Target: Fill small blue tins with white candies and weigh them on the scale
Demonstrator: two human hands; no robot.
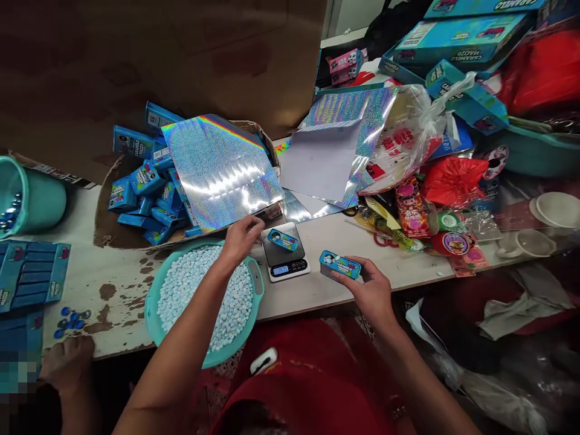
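Observation:
A small digital scale (287,263) sits on the worn white table (118,272), with a small blue candy tin (283,240) lying on its platform. My left hand (240,238) hovers at the scale's left edge, fingers curled together; whether it holds anything I cannot make out. My right hand (369,287) grips a second blue tin (340,264) just right of the scale. A teal bowl (156,323) full of small white tablets (199,293) lies under my left forearm.
A cardboard box (106,226) holds several blue cartons (145,184) under a holographic sheet (222,169). More holographic sheets (339,136), plastic bags, sweets packets and teal boxes (457,36) crowd the right. A teal cup (27,199) and another person's hand (67,359) are at left.

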